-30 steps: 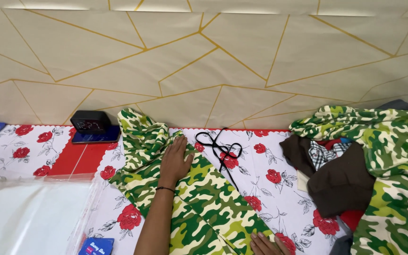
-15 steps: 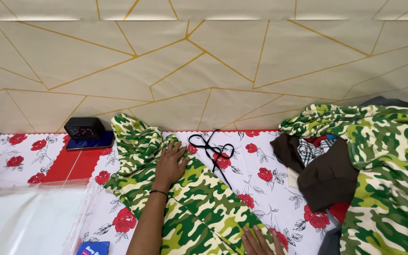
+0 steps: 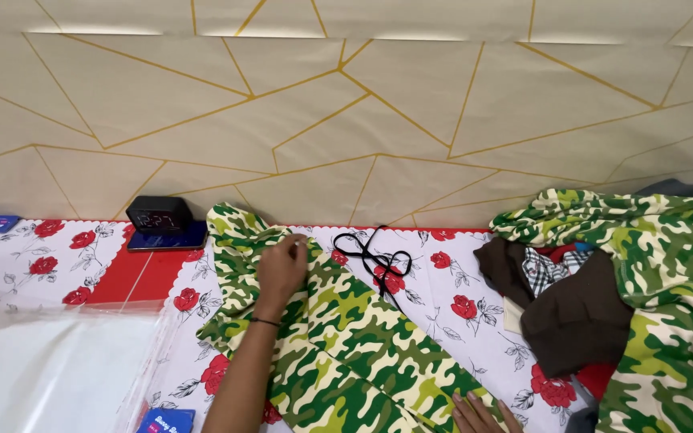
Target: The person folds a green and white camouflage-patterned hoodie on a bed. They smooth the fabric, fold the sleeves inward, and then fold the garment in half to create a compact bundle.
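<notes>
A green camouflage garment (image 3: 346,345) lies spread on the flowered table cover (image 3: 475,321). My left hand (image 3: 282,269) rests on its upper part near the bunched top end, fingers curled and pinching the fabric. Only the fingers of my right hand (image 3: 479,413) show at the bottom edge, lying flat on the garment's lower corner. A black cord (image 3: 374,261) lies looped on the cover just right of my left hand.
A heap of clothes (image 3: 603,297), camouflage, brown and checked, sits at the right. A small black clock (image 3: 159,216) stands on a dark flat device by the wall. A clear plastic sheet (image 3: 50,377) covers the lower left, with a small blue card (image 3: 164,420) near it.
My left hand has slid up and left along the garment and its fingers have curled onto the fabric. The right hand stays at the bottom edge.
</notes>
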